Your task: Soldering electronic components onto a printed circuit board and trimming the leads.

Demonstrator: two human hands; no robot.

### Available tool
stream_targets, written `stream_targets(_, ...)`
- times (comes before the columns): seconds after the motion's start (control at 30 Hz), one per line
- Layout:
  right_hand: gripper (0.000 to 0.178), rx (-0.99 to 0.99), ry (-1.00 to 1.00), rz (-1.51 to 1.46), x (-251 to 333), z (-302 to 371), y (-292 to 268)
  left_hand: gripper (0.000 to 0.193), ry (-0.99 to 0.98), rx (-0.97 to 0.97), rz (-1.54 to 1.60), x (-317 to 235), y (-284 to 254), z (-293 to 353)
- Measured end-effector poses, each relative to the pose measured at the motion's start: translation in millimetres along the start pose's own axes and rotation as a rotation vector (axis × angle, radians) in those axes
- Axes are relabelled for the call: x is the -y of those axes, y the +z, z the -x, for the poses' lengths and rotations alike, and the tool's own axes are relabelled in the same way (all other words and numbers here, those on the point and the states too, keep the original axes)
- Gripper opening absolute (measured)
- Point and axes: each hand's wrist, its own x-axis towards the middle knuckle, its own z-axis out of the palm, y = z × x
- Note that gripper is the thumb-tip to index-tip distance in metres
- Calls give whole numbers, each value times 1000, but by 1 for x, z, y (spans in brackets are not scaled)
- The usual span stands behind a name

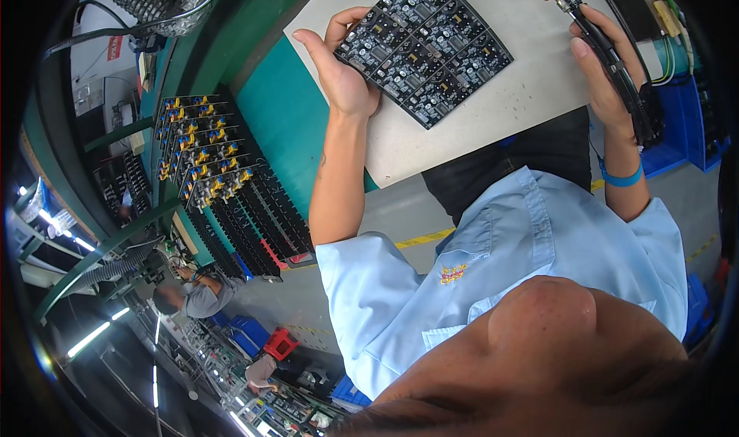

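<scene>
My left hand (348, 79) supports a black circuit board panel (427, 48) from its left edge. The thumb stands away from the panel, and the other fingers are partly hidden behind it. The panel is tilted above a pale work mat (493, 121) and is divided into several equal boards with small parts on them. My right hand (610, 71) wraps round a long black-handled tool (604, 46) at the right. Its metal collar and tan, brush-like end reach up to the top edge, where the end is cut off.
Left of the mat is a rack of black slotted strips (242, 221) with boards (204, 148) bearing yellow and blue parts. A blue bin (666, 156) stands at the right, beside cables. A green frame (208, 45) rises at the left. A co-worker (202, 295) is farther off.
</scene>
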Motion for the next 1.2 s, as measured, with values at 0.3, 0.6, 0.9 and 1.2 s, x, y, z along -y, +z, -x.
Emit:
stream_targets(0.3,43,12,0,18,1,0,-2,95,10,7,-11,1,0,-1)
stream_targets(0.6,42,11,13,5,-1,0,-1,67,-59,368,243,-2,-14,-2)
stream_targets(0.9,38,-60,-21,39,-4,0,0,67,-30,646,157,-7,-39,5)
stream_targets(1.2,36,-1,-38,43,-18,3,-2,75,-18,690,112,-14,-26,4)
